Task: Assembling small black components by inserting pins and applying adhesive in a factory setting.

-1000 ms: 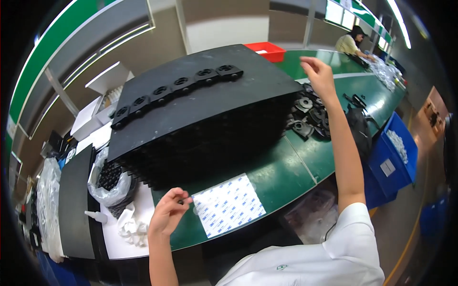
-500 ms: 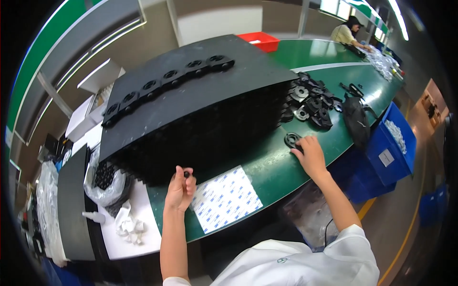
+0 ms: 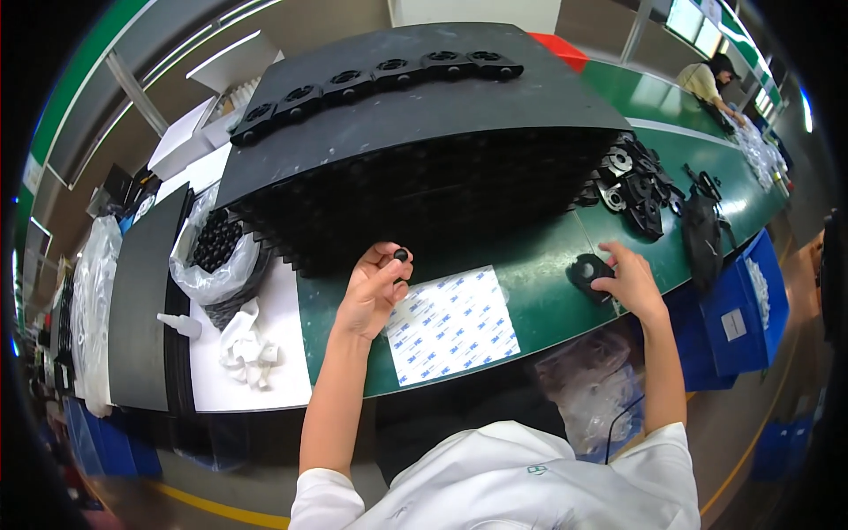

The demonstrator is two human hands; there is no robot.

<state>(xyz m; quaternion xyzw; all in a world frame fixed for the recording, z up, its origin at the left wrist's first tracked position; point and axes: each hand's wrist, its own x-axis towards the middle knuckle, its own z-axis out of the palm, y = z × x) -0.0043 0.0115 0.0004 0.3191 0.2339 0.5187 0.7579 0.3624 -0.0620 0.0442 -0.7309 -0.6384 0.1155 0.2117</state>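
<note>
A small black ball (image 3: 401, 254) is pinched between the fingertips of my left hand (image 3: 373, 290), just in front of the dark stack. On the right, my right hand (image 3: 632, 284) grips the edge of a flat black plastic part (image 3: 585, 272) with a round hole, close over the green table. Between the hands lies a white sheet with a blue printed pattern (image 3: 452, 331). Beyond the right hand is a pile of similar black parts (image 3: 640, 190). A clear plastic bag (image 3: 208, 278) at the left holds many black balls (image 3: 218, 238).
A tall stack of black boards (image 3: 415, 106) fills the middle, with a row of black parts (image 3: 353, 86) on top. Crumpled white tissue (image 3: 247, 344) and a white nozzle bottle (image 3: 179, 324) lie left. Blue bins (image 3: 738, 309) stand right. A person (image 3: 707, 84) works far right.
The view has shifted, so the table sits differently in it. My left hand now holds the ball up at its fingertips. The black part in my right hand has turned over, its other face showing.
</note>
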